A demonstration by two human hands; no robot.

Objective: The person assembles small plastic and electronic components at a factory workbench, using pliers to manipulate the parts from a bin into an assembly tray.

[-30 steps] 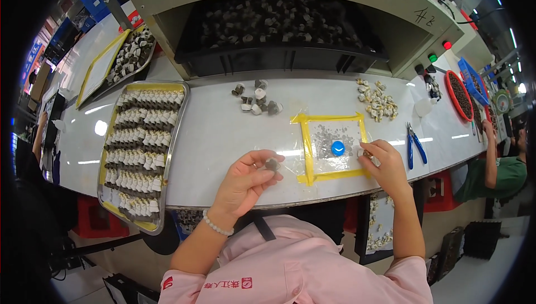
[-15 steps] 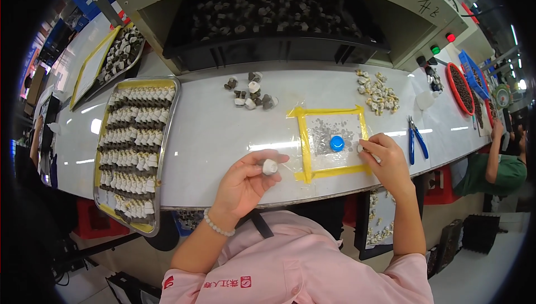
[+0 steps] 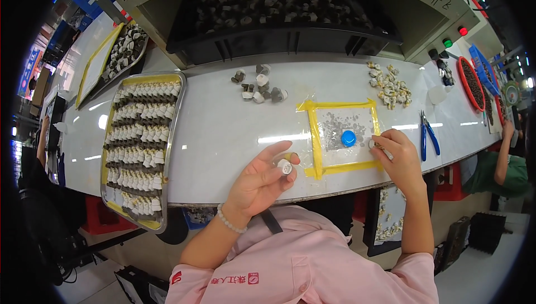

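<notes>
My left hand (image 3: pixel 258 185) is pinching a small white part (image 3: pixel 285 167) between thumb and fingers, its round end face turned up. Between the fingertips of my right hand (image 3: pixel 403 164), just beyond the right edge of a yellow-taped square (image 3: pixel 314 142), sits a small whitish and gold piece (image 3: pixel 374 144). Inside the taped square, among grey smudges, stands a round blue cap (image 3: pixel 348 138). Beyond it on the right lies a heap of small white and gold pieces (image 3: pixel 391 87). Several white and dark grey parts (image 3: pixel 261 80) lie loose farther left.
A metal tray (image 3: pixel 174 136) with rows of white and dark parts stands on the left. A black bin (image 3: pixel 279 46) full of similar parts sits under a cabinet at the back. Blue-handled pliers (image 3: pixel 429 139) lie at right, near a red basket (image 3: pixel 472 85). Co-workers sit at both sides.
The whole view has shifted, so the table things appear farther right. In my left hand the white part now shows its end face more squarely. The right hand keeps its pinch beside the taped square.
</notes>
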